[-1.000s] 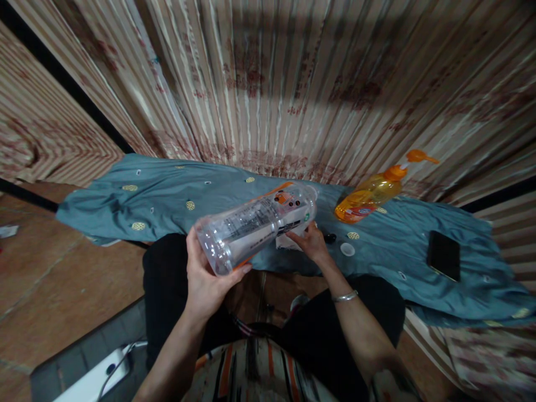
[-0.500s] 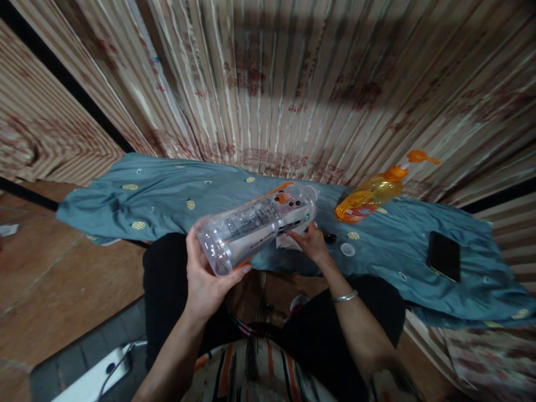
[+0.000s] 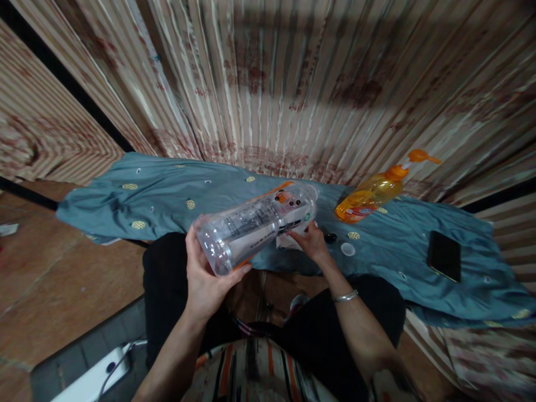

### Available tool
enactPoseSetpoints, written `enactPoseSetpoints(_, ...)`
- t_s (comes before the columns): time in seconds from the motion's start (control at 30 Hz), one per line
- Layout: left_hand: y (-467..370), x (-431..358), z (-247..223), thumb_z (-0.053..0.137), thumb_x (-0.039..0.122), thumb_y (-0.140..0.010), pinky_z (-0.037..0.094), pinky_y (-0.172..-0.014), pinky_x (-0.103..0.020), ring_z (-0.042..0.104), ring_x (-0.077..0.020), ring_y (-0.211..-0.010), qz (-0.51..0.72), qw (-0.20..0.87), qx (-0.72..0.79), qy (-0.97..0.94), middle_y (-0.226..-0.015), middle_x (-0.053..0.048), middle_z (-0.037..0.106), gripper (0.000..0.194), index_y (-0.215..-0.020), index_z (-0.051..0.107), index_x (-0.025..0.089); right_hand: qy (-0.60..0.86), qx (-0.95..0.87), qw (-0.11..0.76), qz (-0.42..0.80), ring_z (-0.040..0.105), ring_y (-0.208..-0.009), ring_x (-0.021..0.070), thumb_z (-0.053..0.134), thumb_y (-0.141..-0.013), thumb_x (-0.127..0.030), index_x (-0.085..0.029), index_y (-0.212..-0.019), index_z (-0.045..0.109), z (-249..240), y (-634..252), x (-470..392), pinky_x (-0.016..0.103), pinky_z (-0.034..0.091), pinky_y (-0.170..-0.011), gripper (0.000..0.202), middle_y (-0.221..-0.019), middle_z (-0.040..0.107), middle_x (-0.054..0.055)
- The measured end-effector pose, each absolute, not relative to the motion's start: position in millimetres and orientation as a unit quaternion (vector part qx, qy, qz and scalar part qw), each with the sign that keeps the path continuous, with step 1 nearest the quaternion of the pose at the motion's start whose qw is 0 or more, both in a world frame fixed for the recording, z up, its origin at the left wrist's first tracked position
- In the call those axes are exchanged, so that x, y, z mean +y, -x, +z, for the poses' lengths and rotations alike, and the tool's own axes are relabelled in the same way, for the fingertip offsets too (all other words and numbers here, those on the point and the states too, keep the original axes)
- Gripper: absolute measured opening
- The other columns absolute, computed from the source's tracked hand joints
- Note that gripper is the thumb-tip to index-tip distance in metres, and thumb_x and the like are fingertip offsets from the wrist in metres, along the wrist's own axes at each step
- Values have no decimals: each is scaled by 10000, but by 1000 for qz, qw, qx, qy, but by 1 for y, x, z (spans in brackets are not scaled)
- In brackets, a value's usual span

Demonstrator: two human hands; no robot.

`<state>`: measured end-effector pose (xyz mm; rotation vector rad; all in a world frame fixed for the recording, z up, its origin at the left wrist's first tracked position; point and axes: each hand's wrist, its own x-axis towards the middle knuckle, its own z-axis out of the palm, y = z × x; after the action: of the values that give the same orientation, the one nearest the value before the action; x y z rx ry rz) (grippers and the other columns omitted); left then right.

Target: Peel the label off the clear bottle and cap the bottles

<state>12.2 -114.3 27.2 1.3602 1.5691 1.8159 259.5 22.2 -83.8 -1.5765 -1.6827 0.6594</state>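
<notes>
A large clear plastic bottle (image 3: 255, 226) with an orange, white and black label lies tilted across my two hands. My left hand (image 3: 209, 282) is wrapped round its base end, thumb along the underside. At the other end my right hand (image 3: 310, 243) grips the bottle near its shoulder, its fingers partly hidden behind it. Under the bottle, beside the right hand, a piece of white paper or tissue (image 3: 288, 242) shows. A small black object (image 3: 330, 238) and a round whitish cap (image 3: 347, 249) lie just right of that hand.
On the blue cloth (image 3: 167, 190) over the narrow table stands an orange pump bottle (image 3: 371, 195). A black phone (image 3: 444, 257) lies at the right. Striped curtains (image 3: 272, 84) hang behind. A white power strip (image 3: 94, 379) rests on a dark surface at lower left.
</notes>
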Motion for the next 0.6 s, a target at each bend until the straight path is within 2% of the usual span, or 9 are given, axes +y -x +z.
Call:
enactPoseSetpoints(0.3,-14,-114,29,985,578,-511,610,-992,-397,674,-327,-1285,656,192,551,-479,-1450,-174,621,1129,-1472,513,223,617,-659,354,244,781,-895,349,772,-746,-605,-194,-1073,645,-85,-260,23,431,606,-751,541,-959,797,137)
enactPoseSetpoints(0.6,-15,-113,30,986,580,-503,586,-1032,-419,665,-328,-1294,653,188,553,-482,-1456,-176,592,1173,-1497,469,231,611,-660,358,251,784,-895,346,775,-756,-587,-189,-1115,636,-82,-259,21,436,612,-759,553,-966,802,132)
